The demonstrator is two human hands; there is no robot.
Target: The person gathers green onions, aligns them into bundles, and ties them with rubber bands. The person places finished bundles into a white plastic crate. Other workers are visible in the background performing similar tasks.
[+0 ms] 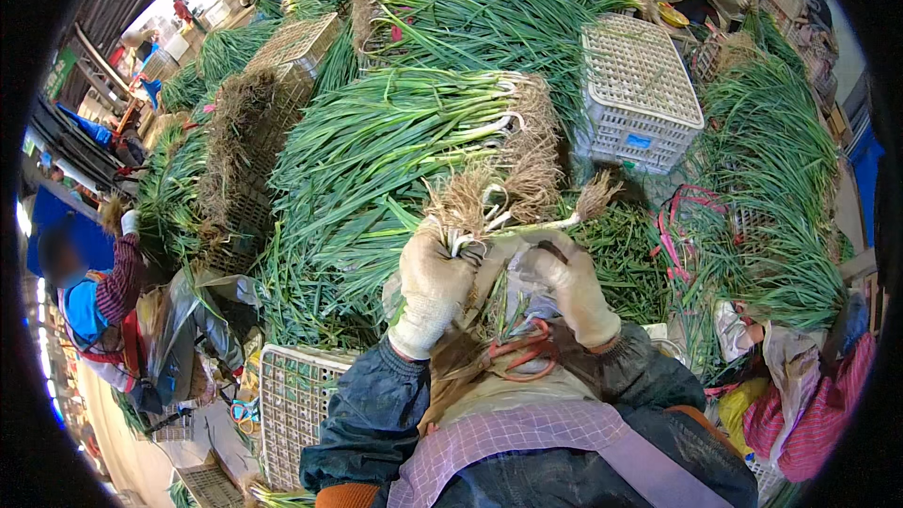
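Observation:
My left hand (432,282), in a pale knit work glove, is closed around a bunch of green onions (471,201) with white stems and brown roots pointing up and away. My gloved right hand (577,289) is just right of it, blurred, its fingers near the lower stems; whether it grips anything is unclear. One green onion stalk (543,226) lies crosswise above both hands, its roots at the right. Red-handled scissors (522,353) rest on my lap below the hands. Beyond them lies a large pile of green onions (395,127), roots to the right.
A white plastic crate (642,92) stands upside down at the back right, and another crate (293,416) is at my lower left. Onion piles (776,176) line the right side. Pink straps (677,226) lie on the floor. Co-workers sit at the left (106,310), right and back.

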